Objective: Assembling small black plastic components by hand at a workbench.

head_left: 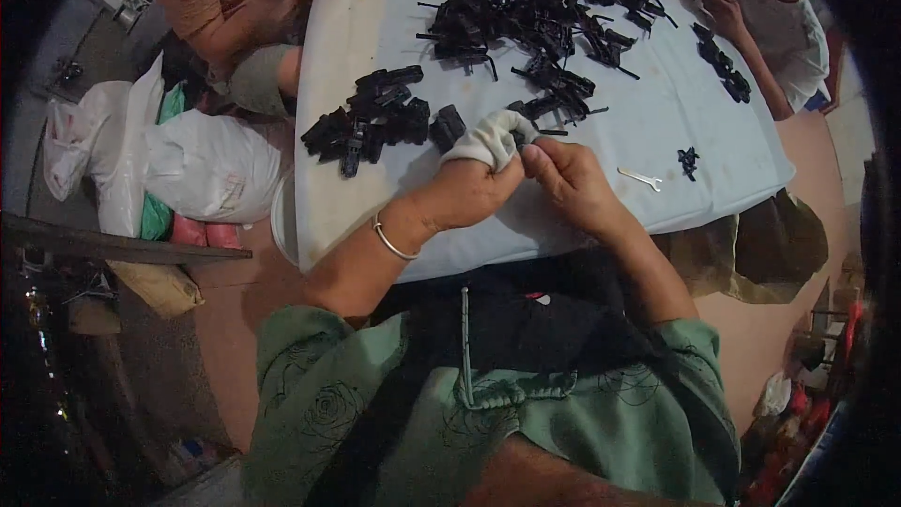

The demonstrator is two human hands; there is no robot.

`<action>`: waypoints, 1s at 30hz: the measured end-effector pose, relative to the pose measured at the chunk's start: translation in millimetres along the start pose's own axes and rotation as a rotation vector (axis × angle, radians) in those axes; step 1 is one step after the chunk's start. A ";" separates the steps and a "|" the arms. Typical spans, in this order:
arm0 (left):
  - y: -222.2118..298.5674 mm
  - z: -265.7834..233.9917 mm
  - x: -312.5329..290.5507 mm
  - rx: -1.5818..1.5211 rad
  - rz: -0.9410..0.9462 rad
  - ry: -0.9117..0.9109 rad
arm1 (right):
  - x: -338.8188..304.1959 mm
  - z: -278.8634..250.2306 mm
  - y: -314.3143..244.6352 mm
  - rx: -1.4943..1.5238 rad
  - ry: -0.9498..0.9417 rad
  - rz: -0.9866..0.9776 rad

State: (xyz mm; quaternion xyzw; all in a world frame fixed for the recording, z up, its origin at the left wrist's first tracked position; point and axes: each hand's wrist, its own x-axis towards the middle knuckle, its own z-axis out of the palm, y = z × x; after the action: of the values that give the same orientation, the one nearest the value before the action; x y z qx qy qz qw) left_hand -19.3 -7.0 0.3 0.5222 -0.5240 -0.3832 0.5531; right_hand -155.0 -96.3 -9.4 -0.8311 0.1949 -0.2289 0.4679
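Observation:
Over the table's near edge, my left hand [479,193] is curled, its fingers covered by a cream cloth glove [483,139] bunched past the knuckles. Its wrist wears a metal bangle [392,242]. My right hand [572,183] meets it, thumb and fingers pinched together at the tip of the gloved fingers. Something small and dark shows between the hands, too hidden to name. Just left of the glove lies a black plastic part [448,127]. Beyond the hands, a few more black parts [558,92] rest on the white-covered table [432,249].
A large heap of black parts [526,0] fills the far table, with a smaller pile [371,122] at left. A small wrench [641,178] and a little black cluster [688,163] lie at right. Two people sit across, a row of parts [721,64] near one. White bags [211,164] stand left.

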 end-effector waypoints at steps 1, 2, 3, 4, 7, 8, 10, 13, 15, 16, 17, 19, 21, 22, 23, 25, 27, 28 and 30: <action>-3.5 -0.3 0.3 -0.001 0.000 -0.003 | -0.9 1.3 1.2 0.034 -0.018 0.030; -7.7 -1.1 -0.3 0.157 0.143 0.008 | -1.9 3.8 1.4 0.034 -0.019 0.031; -9.7 -1.6 -1.3 0.315 0.286 0.020 | -2.7 7.0 1.0 0.122 -0.029 0.099; -9.7 -1.2 -3.4 0.315 0.286 0.020 | -4.1 9.2 0.6 0.210 -0.038 0.167; 2.4 -4.8 -1.6 0.336 0.281 0.056 | -5.7 12.0 2.4 0.261 0.000 0.110; 10.4 -8.3 -1.1 0.408 0.180 -0.039 | -5.8 9.0 3.3 0.263 0.001 0.108; 12.9 -21.7 0.9 0.481 0.080 -0.135 | -5.2 -4.4 6.4 0.041 -0.058 0.047; 6.0 -44.8 -0.6 1.133 0.294 0.104 | 1.2 -23.1 3.3 -0.425 0.231 0.001; 15.2 -51.6 -0.3 1.292 0.128 0.160 | 2.7 -26.6 13.0 -0.483 0.227 0.033; 22.4 -50.4 0.5 1.339 0.202 0.210 | 2.3 -26.5 13.6 -0.609 0.155 0.034; 25.2 -50.5 -0.1 1.343 0.203 0.210 | 2.8 -24.3 14.4 -0.731 0.077 0.030; 28.1 -49.9 0.2 1.392 0.163 0.223 | 1.5 -22.9 29.9 -0.732 0.086 0.004; 15.7 -53.6 -1.7 1.418 0.213 0.215 | 1.4 -20.5 26.2 -0.731 0.088 -0.026; 9.0 -55.1 -2.6 1.439 0.266 0.204 | -2.0 -20.5 18.1 -0.529 0.122 0.041; 4.9 -54.7 -1.9 1.441 0.267 0.204 | -5.0 -20.8 12.3 -0.329 0.157 0.108; 0.0 -51.5 0.3 1.416 0.527 0.389 | -8.6 -17.5 15.0 -0.252 0.207 0.083; 13.0 -31.0 2.4 1.054 0.392 0.338 | -12.6 -15.8 13.5 -0.177 0.257 0.062; 17.8 -22.0 2.2 0.693 0.255 0.285 | -13.6 -13.4 7.7 -0.198 0.266 -0.006; 19.6 -15.9 -1.7 0.307 -0.007 0.194 | -15.7 -10.7 3.1 -0.214 0.271 -0.078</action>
State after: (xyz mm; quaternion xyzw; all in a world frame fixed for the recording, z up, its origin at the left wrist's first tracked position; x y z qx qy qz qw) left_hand -6.4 0.6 20.7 0.6368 -0.5188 -0.2485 0.5134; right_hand -174.2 -96.8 -10.3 -0.8447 0.2471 -0.3348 0.3368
